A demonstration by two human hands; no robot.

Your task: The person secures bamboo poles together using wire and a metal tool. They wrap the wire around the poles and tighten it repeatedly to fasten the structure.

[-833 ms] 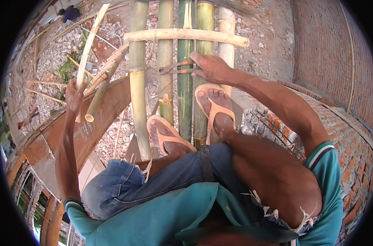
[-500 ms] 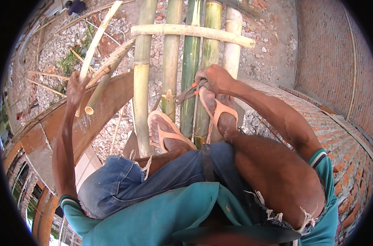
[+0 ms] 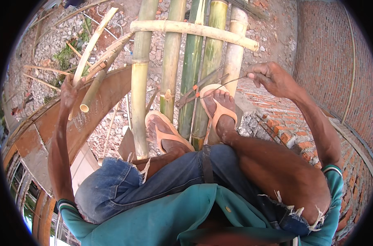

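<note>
1. Head view, looking straight down: a person crouches high up on a platform of bamboo poles (image 3: pixel 170 74), feet in orange sandals, with rubble ground far below and a brick wall (image 3: pixel 330 61) on the right.

2. Right hand (image 3: pixel 272 78) has moved. A moment earlier it sat low on the poles at the pliers (image 3: pixel 194 91), just ahead of the right foot (image 3: pixel 221 108). Now it is lifted up and out to the right, well clear of the poles.

3. Its grip is closed, pinching the end of a thin wire (image 3: pixel 229 82). The wire runs taut from the fingers back left and down to the pliers with orange handles, which lie on the poles beside the toes.

4. My reading is that the wire has been drawn out tight for binding the poles, with the pliers set down rather than held.

5. Left hand (image 3: pixel 69 88) has stayed where it was, far left, its grip wrapped around a pale slanting bamboo stick (image 3: pixel 94 45) as a steadying hold.

6. One pale crosspiece (image 3: pixel 194 30) lies across the far ends of the upright poles.

7. Both feet rest flat on the poles, the left foot (image 3: pixel 166 133) nearer the middle, unchanged in place.
</note>
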